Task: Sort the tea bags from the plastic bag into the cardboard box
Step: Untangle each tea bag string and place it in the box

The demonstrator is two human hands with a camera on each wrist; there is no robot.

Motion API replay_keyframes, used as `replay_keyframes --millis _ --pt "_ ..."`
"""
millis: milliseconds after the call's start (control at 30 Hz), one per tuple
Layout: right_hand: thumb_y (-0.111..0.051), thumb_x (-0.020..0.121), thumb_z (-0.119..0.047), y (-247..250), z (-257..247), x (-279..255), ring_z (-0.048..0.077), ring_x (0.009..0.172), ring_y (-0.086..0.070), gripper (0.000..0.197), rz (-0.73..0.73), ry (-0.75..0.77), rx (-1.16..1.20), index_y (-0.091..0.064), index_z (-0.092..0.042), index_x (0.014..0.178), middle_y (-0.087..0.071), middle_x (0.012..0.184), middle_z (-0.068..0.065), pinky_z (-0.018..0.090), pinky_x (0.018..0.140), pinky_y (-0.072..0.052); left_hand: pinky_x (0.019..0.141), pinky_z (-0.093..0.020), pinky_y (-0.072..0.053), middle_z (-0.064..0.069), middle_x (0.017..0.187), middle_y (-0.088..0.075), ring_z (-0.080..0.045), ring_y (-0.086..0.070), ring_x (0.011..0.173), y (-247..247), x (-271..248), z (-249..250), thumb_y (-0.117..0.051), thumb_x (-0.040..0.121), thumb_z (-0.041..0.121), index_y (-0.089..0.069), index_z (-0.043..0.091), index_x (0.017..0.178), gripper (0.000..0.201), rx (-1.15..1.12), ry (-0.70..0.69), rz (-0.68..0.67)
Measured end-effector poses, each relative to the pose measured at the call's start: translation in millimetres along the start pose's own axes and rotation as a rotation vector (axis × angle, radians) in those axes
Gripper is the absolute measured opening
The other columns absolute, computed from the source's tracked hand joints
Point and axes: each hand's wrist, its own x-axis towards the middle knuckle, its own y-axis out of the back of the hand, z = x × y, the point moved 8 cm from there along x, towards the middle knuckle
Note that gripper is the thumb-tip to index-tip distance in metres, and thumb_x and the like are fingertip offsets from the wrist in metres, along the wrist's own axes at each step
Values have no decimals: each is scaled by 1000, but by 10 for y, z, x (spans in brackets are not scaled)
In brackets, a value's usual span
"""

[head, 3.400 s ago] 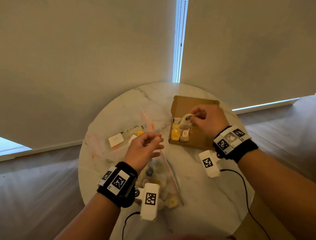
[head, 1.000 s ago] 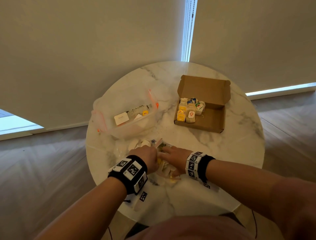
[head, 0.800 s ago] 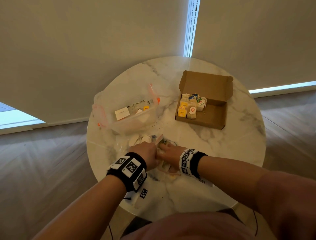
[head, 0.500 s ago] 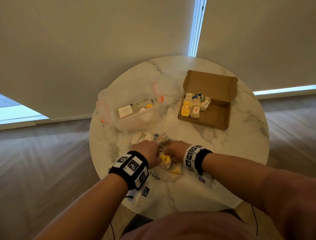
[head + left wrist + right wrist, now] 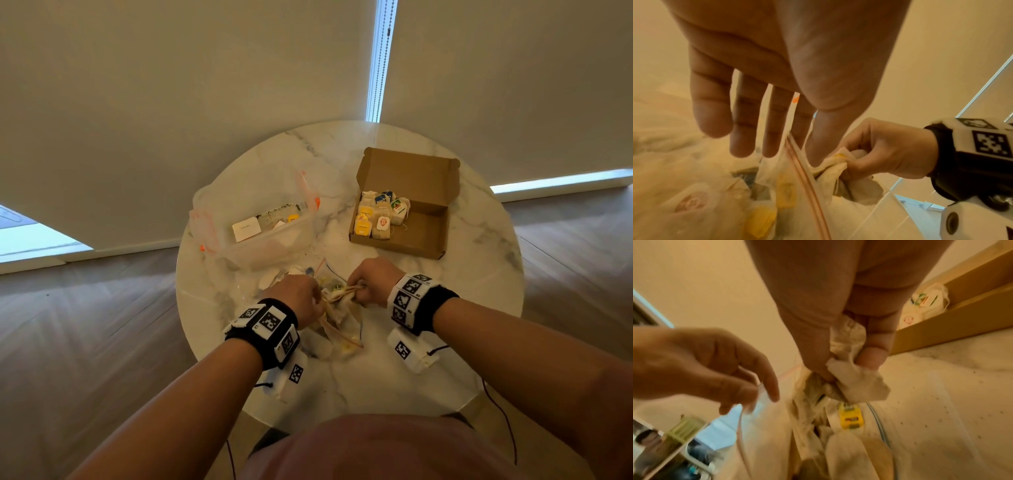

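Note:
A clear zip bag [image 5: 342,325] of tea bags lies on the round marble table [image 5: 479,267], between my hands. My left hand [image 5: 301,298] pinches the bag's rim [image 5: 758,391] between thumb and fingers, holding the mouth up. My right hand [image 5: 368,286] grips a crumpled bunch of tea bags [image 5: 859,382] at the bag's mouth, and a yellow tag [image 5: 851,417] hangs below it. In the left wrist view the right hand [image 5: 879,151] is curled round the bunch [image 5: 834,164]. The open cardboard box [image 5: 424,226], beyond my right hand, holds several tea bags [image 5: 380,212] at its left end.
A second clear plastic bag [image 5: 260,236] with orange trim stands open at the left of the table, with a white card and small items inside. Dark crumbs are scattered on the marble between it and the box. Window blinds rise behind the table.
My right hand came from the box to the zip bag. Over the last half second it has drawn to the right with a bunch of tea bags while the left hand holds the rim.

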Motion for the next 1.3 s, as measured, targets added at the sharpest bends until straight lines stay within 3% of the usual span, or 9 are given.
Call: replay_keyframes --millis 200,467,667,800,900,967,1100,1200,1300 --pt "-74 80 -23 436 -24 -338 3 68 -55 14 99 -19 139 -78 -25 93 -62 69 -17 15 59 -38 88 -37 -51 6 113 -59 -16 -59 99 88 9 72 -71 83 46 -65 36 96 17 -185 -55 13" --pt "-75 81 -25 997 -310 -778 3 66 -56 16 264 68 197 -77 -27 97 -70 80 -9 21 63 -48 66 -17 -44 6 119 -57 -9 -59 92 356 -23 131 -85 73 35 -51 28 131 67 -432 -179 45" --pt "-74 81 -16 1332 -551 -1031 13 70 -68 16 328 161 390 -78 -27 92 -73 81 -9 26 60 -57 105 -37 -44 8 135 -52 -13 -50 122 410 -54 278 -90 62 43 -42 27 143 95 -538 -268 73" --pt "-73 82 -17 1547 -770 -1209 16 75 -68 15 359 257 398 -78 -22 95 -74 84 -6 28 66 -58 106 -39 -45 9 135 -53 -11 -50 124 373 -26 276 -93 52 50 -45 24 140 103 -620 -226 50" --pt "-72 82 -23 1678 -889 -1284 14 81 -69 16 393 302 396 -78 -24 97 -75 87 -8 40 77 -57 99 -33 -49 15 121 -59 -8 -55 119 379 -32 332 -94 60 33 -55 24 127 79 -737 -295 34" --pt "-71 78 -35 1745 -942 -1307 16 80 -69 18 408 313 402 -77 -31 94 -75 84 -8 45 74 -58 87 -26 -52 15 115 -63 -6 -61 110 391 -70 387 -89 70 21 -63 30 116 54 -780 -360 22" --pt "-74 80 -26 1830 -981 -1308 26 74 -69 15 400 333 462 -77 -25 95 -75 84 0 46 68 -60 63 -32 -58 -11 87 -73 -19 -72 74 402 -183 404 -69 89 5 -70 5 101 12 -1024 -368 -9" --pt "-74 81 -25 1839 -983 -1291 28 73 -69 14 400 332 458 -77 -27 94 -74 83 1 47 67 -60 57 -31 -57 -9 78 -72 -23 -71 70 387 -204 378 -62 92 2 -69 4 98 9 -1159 -354 -27" --pt "-74 81 -25 1835 -962 -1261 28 72 -69 13 397 321 453 -77 -26 94 -74 82 0 46 67 -60 66 -30 -57 -11 93 -73 -24 -69 81 314 -229 406 -68 88 4 -68 9 103 15 -1232 -378 -135"
